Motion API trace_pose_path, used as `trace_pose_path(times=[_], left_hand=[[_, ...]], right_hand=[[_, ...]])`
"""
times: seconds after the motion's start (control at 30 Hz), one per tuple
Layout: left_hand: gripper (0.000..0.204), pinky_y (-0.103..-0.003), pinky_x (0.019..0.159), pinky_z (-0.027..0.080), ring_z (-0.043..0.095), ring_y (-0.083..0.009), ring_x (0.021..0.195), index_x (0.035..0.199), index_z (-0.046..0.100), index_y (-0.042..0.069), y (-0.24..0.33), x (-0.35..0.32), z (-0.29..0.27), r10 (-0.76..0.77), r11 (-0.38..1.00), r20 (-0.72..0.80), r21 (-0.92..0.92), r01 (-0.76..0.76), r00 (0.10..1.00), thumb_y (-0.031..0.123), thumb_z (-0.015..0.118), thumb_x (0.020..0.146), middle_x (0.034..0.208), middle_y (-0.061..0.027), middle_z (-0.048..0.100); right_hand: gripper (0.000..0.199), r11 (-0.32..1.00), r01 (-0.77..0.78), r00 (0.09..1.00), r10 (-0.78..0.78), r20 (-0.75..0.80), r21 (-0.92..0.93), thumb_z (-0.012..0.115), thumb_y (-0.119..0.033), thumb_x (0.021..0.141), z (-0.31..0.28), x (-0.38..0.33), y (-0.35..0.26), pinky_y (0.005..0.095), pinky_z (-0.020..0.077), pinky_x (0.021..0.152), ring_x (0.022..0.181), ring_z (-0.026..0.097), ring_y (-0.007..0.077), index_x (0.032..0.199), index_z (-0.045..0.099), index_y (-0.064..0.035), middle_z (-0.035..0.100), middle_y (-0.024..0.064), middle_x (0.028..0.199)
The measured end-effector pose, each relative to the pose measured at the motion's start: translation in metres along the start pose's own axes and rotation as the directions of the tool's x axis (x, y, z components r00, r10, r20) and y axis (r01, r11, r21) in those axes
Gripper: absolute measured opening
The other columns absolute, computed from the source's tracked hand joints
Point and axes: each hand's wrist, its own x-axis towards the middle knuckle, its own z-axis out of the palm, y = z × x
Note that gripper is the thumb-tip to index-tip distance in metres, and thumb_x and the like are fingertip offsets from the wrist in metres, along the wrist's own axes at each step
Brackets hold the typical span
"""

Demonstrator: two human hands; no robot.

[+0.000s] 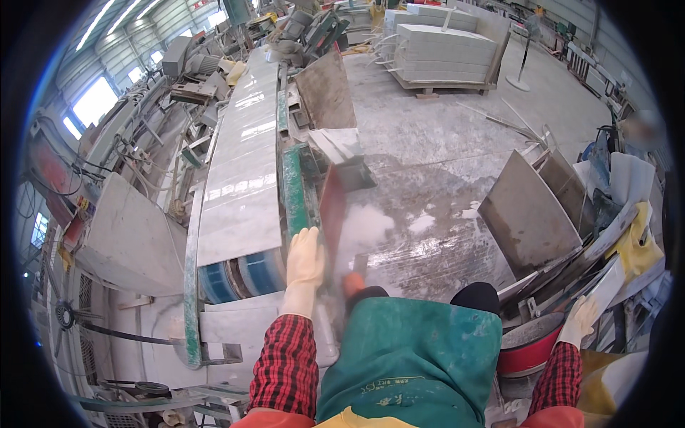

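Observation:
My left hand [305, 262], in a cream rubber glove, lies on the near end of the green side rail [295, 189] of a roller conveyor; its fingers rest over the metal, holding nothing. Beside it, glossy whitish stone slabs [239, 164] run in a line along the conveyor, the nearest one ending above blue rollers [260, 272]. Out to the right, my right hand [579, 321], gloved the same way, is closed on the lower end of a narrow white stone strip [606, 284]. Below that hand stands a red round tub [529, 349].
Stone offcuts [531, 210] lean at the right, with a yellow cloth [635, 246] by them. A stack of white slabs [446, 53] sits on a pallet farther off, near a standing fan [524, 60]. The floor [421, 235] looks wet. A wheel [66, 315] stands far left.

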Motion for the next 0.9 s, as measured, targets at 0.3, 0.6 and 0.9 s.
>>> trace_pose_path(times=[0.3,0.6,0.9], left_hand=[[0.043,-0.048,0.104,0.043,0.053,-0.0445,0.119,0.128,0.056,0.002,0.002,-0.001,-0.001,-0.007,1.000,-0.019,-0.022,0.006,1.000,0.003,0.064,0.085,0.125,-0.0239,0.060],[0.043,-0.048,0.106,0.042,0.053,-0.0442,0.122,0.129,0.056,0.002,0.003,-0.001,-0.002,-0.022,0.999,-0.008,-0.035,0.022,1.000,0.003,0.064,0.086,0.127,-0.0243,0.060],[0.040,-0.048,0.102,0.044,0.055,-0.0443,0.114,0.127,0.055,0.001,0.000,-0.003,0.001,-0.055,0.998,-0.135,-0.001,0.055,0.989,0.002,0.060,0.086,0.120,-0.0230,0.060]], right_hand=[[0.058,0.998,0.025,1.000,-0.025,-0.001,-0.057,0.034,-0.053,0.103,-0.042,-0.010,-0.035,0.0606,0.0405,0.097,0.128,0.049,0.0375,0.137,0.052,-0.0087,0.054,0.0178,0.136],[0.054,0.997,0.056,0.997,-0.060,-0.054,-0.061,0.035,-0.049,0.103,-0.046,-0.020,-0.039,0.0575,0.0447,0.094,0.124,0.052,0.0393,0.130,0.055,-0.0066,0.057,0.0189,0.131],[0.054,0.997,0.038,0.998,-0.042,-0.056,-0.061,0.036,-0.049,0.103,-0.044,-0.029,-0.042,0.0586,0.0440,0.094,0.125,0.050,0.0378,0.134,0.052,-0.0075,0.055,0.0182,0.132]])
